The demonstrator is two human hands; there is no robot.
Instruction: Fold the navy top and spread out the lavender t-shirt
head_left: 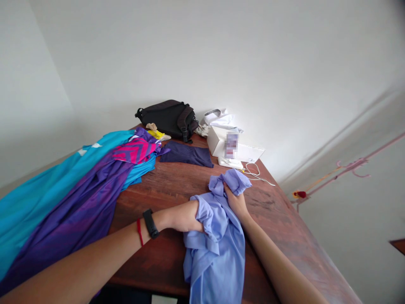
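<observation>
Two bare forearms enter from the bottom of the view: the left forearm (85,257) at 7 o'clock and the right forearm (281,266) at 5 o'clock. Left wrist carries a black band (150,223) and a red thread (139,232). Left hand (186,217) is clamped into the folds of a light-blue shirt (215,257), its fingertips buried in the fabric. Right hand (236,200) is clamped on the bunched upper part of the same shirt. Hands are apart, with cloth between them.

Shirt lies crumpled on a reddish-brown wooden table (278,207) and drapes past its near edge at 6 o'clock. Teal and purple jerseys (60,207) lie heaped at 10 o'clock. A folded dark purple garment (186,154) lies at 12 o'clock, beyond the shirt and well apart from it. Near the far edge, a black bag (167,120) sits at 12 o'clock. A white box (218,141) with a blurred label stands at 1 o'clock, a white cable (253,171) just beside it.
</observation>
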